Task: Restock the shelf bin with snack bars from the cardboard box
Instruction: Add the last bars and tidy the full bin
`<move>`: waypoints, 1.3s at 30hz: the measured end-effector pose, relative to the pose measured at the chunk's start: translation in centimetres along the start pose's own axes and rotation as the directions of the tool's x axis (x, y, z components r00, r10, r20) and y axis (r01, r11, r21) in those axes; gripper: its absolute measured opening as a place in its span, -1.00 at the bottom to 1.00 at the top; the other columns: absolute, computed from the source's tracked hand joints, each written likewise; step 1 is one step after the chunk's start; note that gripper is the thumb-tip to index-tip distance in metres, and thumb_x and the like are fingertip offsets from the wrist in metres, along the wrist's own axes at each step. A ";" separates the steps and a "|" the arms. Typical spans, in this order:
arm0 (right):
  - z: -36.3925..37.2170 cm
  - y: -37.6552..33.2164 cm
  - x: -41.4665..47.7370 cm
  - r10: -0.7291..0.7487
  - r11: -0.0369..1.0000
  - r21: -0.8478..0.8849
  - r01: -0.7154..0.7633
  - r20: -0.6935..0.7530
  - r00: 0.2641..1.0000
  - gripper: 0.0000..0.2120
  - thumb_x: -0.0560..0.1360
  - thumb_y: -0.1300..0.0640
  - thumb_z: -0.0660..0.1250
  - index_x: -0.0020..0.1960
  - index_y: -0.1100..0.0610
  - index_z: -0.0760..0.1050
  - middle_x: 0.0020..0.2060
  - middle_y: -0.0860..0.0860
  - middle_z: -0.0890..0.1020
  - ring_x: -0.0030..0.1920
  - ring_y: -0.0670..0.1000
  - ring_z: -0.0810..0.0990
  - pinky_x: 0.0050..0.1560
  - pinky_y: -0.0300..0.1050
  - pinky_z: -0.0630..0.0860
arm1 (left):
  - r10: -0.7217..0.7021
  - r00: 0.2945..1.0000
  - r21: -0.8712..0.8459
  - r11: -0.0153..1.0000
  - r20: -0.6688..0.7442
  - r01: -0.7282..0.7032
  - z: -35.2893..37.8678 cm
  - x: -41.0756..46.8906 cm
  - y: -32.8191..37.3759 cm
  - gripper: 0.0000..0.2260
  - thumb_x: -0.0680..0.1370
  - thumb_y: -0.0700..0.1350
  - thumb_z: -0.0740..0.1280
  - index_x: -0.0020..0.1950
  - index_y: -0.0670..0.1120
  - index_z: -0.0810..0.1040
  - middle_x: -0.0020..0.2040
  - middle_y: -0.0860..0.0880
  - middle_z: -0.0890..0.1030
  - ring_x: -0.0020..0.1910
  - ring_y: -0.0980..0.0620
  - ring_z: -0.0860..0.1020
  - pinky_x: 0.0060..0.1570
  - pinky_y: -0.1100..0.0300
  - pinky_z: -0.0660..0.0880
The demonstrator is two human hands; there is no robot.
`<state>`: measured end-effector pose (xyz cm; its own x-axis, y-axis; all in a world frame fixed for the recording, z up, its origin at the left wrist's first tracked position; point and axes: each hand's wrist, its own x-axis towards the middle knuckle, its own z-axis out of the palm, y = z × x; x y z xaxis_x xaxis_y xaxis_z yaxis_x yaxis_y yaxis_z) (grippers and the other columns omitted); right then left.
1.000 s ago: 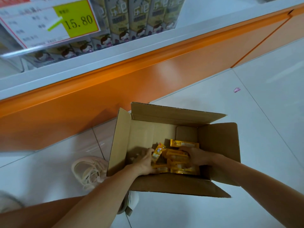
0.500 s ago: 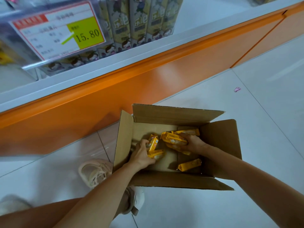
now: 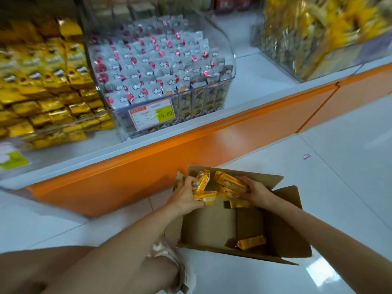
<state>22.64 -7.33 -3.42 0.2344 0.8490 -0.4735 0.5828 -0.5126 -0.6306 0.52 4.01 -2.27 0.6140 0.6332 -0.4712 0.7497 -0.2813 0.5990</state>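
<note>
upper left: yellow packs (image 3: 42,85) smeared, cut by left edge | upper right: bin (image 3: 331,60) contents blurred, cut by top edge | price tag (image 3: 151,115): small print unreadable | snack bars (image 3: 229,184): print blurred, ends hidden under left hand (image 3: 184,198) and right hand (image 3: 257,193) | left edge: green label (image 3: 10,160) cut off, text unreadable

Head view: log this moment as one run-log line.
left hand grips snack bars | right hand grips more bars | both over cardboard box | loose bar inside
</note>
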 end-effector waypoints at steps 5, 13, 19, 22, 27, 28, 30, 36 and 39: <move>-3.6 -4.9 -2.7 -0.136 0.988 0.070 0.137 -0.019 0.991 -0.34 0.42 0.11 0.45 0.45 0.04 0.26 0.19 -0.01 0.54 0.16 -0.07 0.52 0.08 -0.41 0.42 | 0.075 0.996 0.109 0.992 -0.057 -0.068 -6.2 -3.6 2.2 -0.39 0.39 0.00 0.44 0.36 0.02 0.25 0.27 -0.07 0.41 0.24 -0.04 0.40 0.08 0.19 0.37; -9.7 -15.8 -8.9 -0.378 0.913 0.096 0.398 -0.173 0.909 -0.48 0.40 0.12 0.45 0.29 -0.17 0.41 0.09 -0.03 0.60 -0.02 -0.08 0.61 -0.11 -0.24 0.56 | 0.231 0.884 0.093 0.973 -0.407 -0.212 -16.1 -14.8 6.4 -0.46 0.40 0.03 0.46 0.33 0.09 0.37 0.11 0.06 0.41 0.12 0.12 0.42 -0.06 0.31 0.28; -10.6 -24.2 -11.1 -0.516 0.810 0.173 0.560 -0.244 0.821 -0.65 0.40 0.26 0.43 0.12 -0.01 0.49 -0.20 -0.06 0.54 -0.32 -0.26 0.57 -0.37 -0.39 0.45 | 0.139 0.669 -0.011 0.977 -0.730 -0.215 -22.3 -21.2 4.5 -0.40 0.30 0.20 0.45 0.29 0.08 0.43 0.19 0.01 0.48 0.16 0.08 0.45 0.04 0.16 0.39; -10.2 -27.6 -10.6 -0.551 0.763 0.222 0.608 -0.268 0.790 -0.64 0.41 0.29 0.42 0.12 -0.02 0.48 -0.06 0.03 0.58 -0.27 -0.16 0.61 -0.35 -0.34 0.48 | 0.032 0.523 -0.046 0.989 -0.852 -0.137 -25.7 -21.6 3.1 -0.49 0.39 0.01 0.47 0.31 -0.03 0.44 0.21 -0.09 0.49 0.22 -0.03 0.44 0.04 0.16 0.34; -9.3 -31.7 -8.4 -0.627 0.702 0.179 0.689 -0.303 0.718 -0.63 0.44 0.23 0.41 0.12 -0.15 0.48 0.08 0.00 0.56 -0.07 -0.01 0.62 -0.12 -0.07 0.59 | -0.223 0.377 -0.205 0.975 -0.899 0.086 -30.2 -20.5 0.8 -0.46 0.42 0.10 0.38 0.34 -0.03 0.38 0.26 -0.20 0.42 0.24 -0.21 0.42 0.16 0.00 0.37; -9.1 -32.4 -7.9 -0.634 0.693 0.178 0.698 -0.311 0.708 -0.62 0.44 0.24 0.42 0.10 -0.18 0.48 0.08 -0.01 0.57 -0.02 0.02 0.61 -0.07 -0.06 0.59 | -0.254 0.363 -0.225 0.967 -0.897 0.119 -31.0 -20.1 0.3 -0.45 0.42 0.12 0.37 0.35 -0.05 0.37 0.27 -0.22 0.41 0.23 -0.24 0.43 0.16 -0.03 0.38; -8.7 -33.6 -6.9 -0.628 0.691 0.187 0.699 -0.324 0.708 -0.61 0.43 0.25 0.42 0.08 -0.19 0.47 0.02 -0.03 0.59 -0.05 -0.01 0.61 -0.09 -0.14 0.59 | -0.293 0.348 -0.240 0.952 -0.890 0.187 -32.1 -19.5 -0.6 -0.43 0.43 0.15 0.35 0.35 -0.08 0.36 0.27 -0.25 0.40 0.21 -0.29 0.44 0.16 -0.05 0.39; -7.8 -37.5 -3.9 -0.589 0.719 0.213 0.662 -0.319 0.742 -0.65 0.45 0.20 0.42 0.20 0.00 0.48 -0.07 0.00 0.59 -0.33 -0.15 0.57 -0.44 -0.29 0.46 | -0.253 0.355 -0.161 0.950 -0.900 0.269 -33.2 -18.1 -0.9 -0.42 0.49 0.20 0.28 0.36 -0.15 0.31 0.27 -0.27 0.36 0.20 -0.30 0.44 0.09 -0.05 0.42; -7.3 -39.6 -2.5 -0.593 0.715 0.219 0.664 -0.313 0.742 -0.67 0.45 0.23 0.42 0.17 0.02 0.48 -0.13 -0.04 0.57 -0.41 -0.27 0.52 -0.46 -0.36 0.42 | -0.239 0.348 -0.139 0.947 -0.906 0.288 -32.8 -17.4 -1.6 -0.43 0.48 0.30 0.22 0.32 -0.07 0.38 0.23 -0.23 0.40 0.21 -0.26 0.43 0.14 -0.04 0.39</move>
<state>4.68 11.76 27.25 0.0716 0.9739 0.2153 0.4023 0.1694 -0.8997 -19.41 17.06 26.19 -0.1892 0.9414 0.2793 0.8528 0.0165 0.5219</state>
